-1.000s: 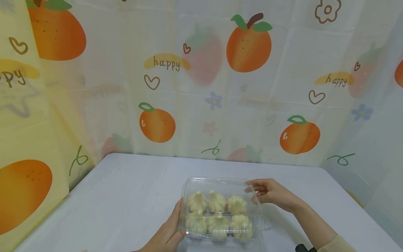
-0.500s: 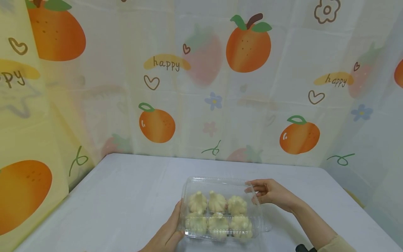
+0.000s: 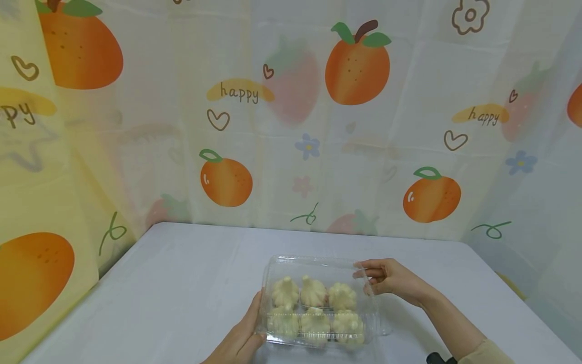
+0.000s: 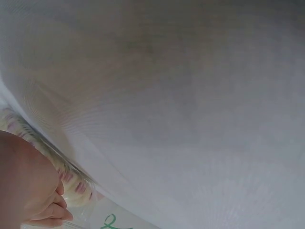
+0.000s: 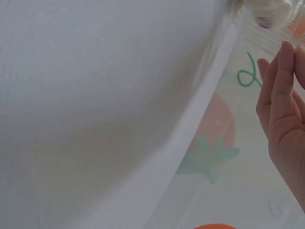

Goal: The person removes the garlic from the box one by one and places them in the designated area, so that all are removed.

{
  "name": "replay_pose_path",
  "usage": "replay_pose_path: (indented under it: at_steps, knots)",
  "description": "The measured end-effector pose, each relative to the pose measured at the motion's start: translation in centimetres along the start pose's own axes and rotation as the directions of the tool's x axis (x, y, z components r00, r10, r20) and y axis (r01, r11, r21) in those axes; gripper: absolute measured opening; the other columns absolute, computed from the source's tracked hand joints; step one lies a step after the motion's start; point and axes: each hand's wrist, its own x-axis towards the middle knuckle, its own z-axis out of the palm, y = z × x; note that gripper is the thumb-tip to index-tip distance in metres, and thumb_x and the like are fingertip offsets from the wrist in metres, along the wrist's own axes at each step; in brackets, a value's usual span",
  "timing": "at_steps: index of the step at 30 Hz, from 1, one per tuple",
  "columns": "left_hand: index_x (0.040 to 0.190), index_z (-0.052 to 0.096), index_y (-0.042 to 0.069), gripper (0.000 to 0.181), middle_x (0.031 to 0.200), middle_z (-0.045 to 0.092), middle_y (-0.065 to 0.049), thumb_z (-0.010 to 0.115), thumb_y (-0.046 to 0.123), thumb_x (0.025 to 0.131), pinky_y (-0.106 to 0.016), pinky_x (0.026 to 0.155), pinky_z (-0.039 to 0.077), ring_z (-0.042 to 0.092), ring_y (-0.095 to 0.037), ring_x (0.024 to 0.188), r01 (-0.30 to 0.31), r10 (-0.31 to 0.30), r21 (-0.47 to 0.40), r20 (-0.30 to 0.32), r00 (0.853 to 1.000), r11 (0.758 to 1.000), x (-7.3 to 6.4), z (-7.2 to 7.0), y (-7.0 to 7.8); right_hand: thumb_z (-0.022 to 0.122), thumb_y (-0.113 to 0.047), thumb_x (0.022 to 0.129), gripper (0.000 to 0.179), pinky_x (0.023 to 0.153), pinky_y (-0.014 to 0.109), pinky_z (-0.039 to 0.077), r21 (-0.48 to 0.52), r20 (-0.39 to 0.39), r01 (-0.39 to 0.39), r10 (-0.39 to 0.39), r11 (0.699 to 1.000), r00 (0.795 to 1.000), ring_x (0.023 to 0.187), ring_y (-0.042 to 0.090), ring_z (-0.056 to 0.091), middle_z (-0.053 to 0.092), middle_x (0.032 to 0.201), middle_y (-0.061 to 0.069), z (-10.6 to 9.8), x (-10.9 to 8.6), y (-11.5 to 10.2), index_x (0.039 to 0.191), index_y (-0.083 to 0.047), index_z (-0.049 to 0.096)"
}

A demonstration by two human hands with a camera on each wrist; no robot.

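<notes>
A clear plastic clamshell box (image 3: 291, 339) is at the front middle of the head view. Through it show several pale pleated buns (image 3: 313, 293) in two rows. At the box's left side, my left hand (image 3: 238, 336) grips the edge, thumb at the near corner. My right hand (image 3: 393, 280) pinches the lid's upper right edge, its fingertips seen through the plastic. In the left wrist view, purplish marks show on the buns (image 4: 78, 188) beyond the left hand (image 4: 33, 186). The right wrist view has the right hand (image 5: 286, 100) with fingers nearly straight against the box (image 5: 267, 31).
White cloth covers the table (image 3: 159, 298). Behind it hangs a pale curtain (image 3: 364, 167) printed with oranges, strawberries and "happy"; a yellowish panel (image 3: 41, 197) stands at the left. A small black object (image 3: 437, 358) lies by my right forearm at the lower edge.
</notes>
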Motion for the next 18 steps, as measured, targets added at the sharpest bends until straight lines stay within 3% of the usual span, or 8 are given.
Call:
replay_pose_path:
  at_steps: [6,14,18]
  knots:
    - [0.157,0.002,-0.002,0.072,0.165,0.007,-0.024,0.040,0.011,0.097,-0.067,0.114,0.027,0.020,-0.045,0.148,-0.004,0.004,0.005,0.002,1.000,1.000,0.02,0.01,-0.04,0.064,-0.002,0.089,0.068,0.089,0.025,0.055,0.000,0.007,0.006,-0.006,1.000,1.000,0.136,0.050,0.043,0.045,0.145,0.036,0.04,-0.03,-0.18,0.148,0.011,0.033]
    - [0.158,0.004,0.001,0.070,0.165,0.009,-0.021,0.039,0.013,0.098,-0.051,0.120,0.023,0.019,-0.040,0.150,0.050,-0.050,0.002,-0.004,0.999,0.999,-0.12,-0.05,0.08,0.067,-0.006,0.089,0.070,0.090,0.022,0.054,-0.013,0.007,0.010,-0.010,1.000,1.000,0.136,0.037,0.050,0.044,0.145,0.036,-0.02,-0.04,-0.16,0.147,0.012,0.033]
    - [0.158,0.003,0.001,0.071,0.165,0.008,-0.021,0.040,0.013,0.099,-0.046,0.121,0.021,0.019,-0.040,0.150,0.053,-0.053,-0.007,0.003,0.999,0.999,-0.16,-0.16,0.09,0.066,-0.004,0.088,0.069,0.090,0.022,0.053,-0.010,-0.002,-0.007,0.007,1.000,1.000,0.137,0.041,0.047,0.044,0.146,0.036,-0.09,-0.08,-0.13,0.148,0.011,0.033]
